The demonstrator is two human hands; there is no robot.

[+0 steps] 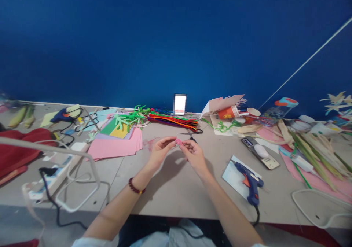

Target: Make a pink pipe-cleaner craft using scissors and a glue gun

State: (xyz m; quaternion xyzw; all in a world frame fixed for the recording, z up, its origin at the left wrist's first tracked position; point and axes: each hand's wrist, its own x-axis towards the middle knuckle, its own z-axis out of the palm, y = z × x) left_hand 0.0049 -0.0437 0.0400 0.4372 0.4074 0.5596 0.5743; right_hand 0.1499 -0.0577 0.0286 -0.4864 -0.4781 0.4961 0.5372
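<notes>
A small pink piece [178, 142], roundish and perhaps coiled, is held up between my two hands over the middle of the table. Its exact kind is too small to make out. My left hand [162, 148] pinches it from the left with thumb and forefinger. From the other side, the fingertips of my right hand [194, 152] close on it too. Just beyond my hands lie dark-handled scissors [197, 131] with the blades pointing left. Behind them is a bundle of coloured pipe cleaners [173, 121], mostly red, orange and black.
Pink paper sheets [112, 146] fan out at left, beside a power strip [59, 172] and cables. At right, a blue glue gun [251, 184] rests on a pale card; farther right are a phone [271, 162], a white mouse [261, 151] and husks [316, 159]. A blue wall [176, 49] stands behind.
</notes>
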